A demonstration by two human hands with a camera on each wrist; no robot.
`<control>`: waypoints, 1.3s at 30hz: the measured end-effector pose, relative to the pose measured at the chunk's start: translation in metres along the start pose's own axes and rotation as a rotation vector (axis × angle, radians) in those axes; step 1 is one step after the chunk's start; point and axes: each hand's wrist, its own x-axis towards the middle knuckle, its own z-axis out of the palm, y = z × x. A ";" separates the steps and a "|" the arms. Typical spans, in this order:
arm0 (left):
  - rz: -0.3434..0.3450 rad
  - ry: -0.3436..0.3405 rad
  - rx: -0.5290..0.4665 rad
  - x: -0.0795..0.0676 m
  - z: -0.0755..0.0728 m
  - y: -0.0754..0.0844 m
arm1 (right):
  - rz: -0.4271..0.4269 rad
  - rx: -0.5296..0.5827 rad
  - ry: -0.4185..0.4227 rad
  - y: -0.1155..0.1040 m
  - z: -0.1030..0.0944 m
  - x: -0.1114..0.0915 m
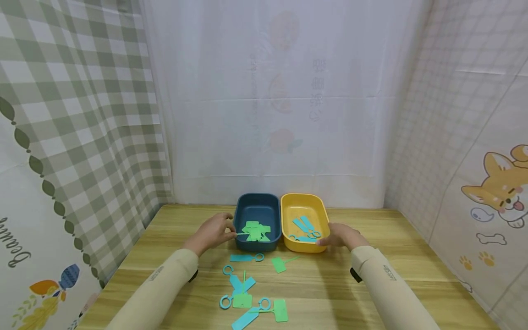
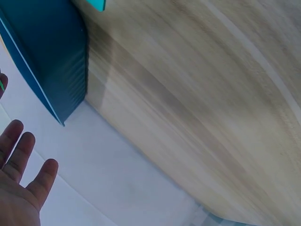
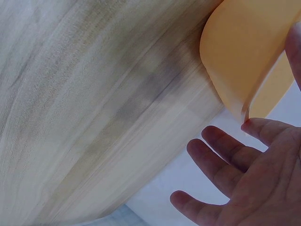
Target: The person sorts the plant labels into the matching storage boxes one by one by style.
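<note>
My left hand (image 1: 212,232) is at the left side of the dark blue bin (image 1: 258,200). Thumb and forefinger pinch the thin tail of a green tag over the bin's front left; its flat part blends with the green tags (image 1: 256,230) piled inside. Spread fingers of this hand show in the left wrist view. My right hand (image 1: 341,236) is at the right side of the yellow bin (image 1: 303,198), thumb by the front rim. A fingertip touches the rim in the right wrist view, the other fingers extended. Blue ringed tags (image 1: 306,224) lie inside the yellow bin.
In front of the bins lie a blue ringed tag (image 1: 241,258) and a green tag (image 1: 278,264). Nearer are several overlapping blue and green tags, including a green one (image 1: 281,310). Cloth curtains (image 1: 272,137) enclose the wooden table (image 1: 350,293) at the back and sides.
</note>
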 end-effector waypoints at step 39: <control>-0.131 -0.017 0.184 0.032 0.021 0.026 | 0.011 0.026 0.013 -0.003 0.000 -0.003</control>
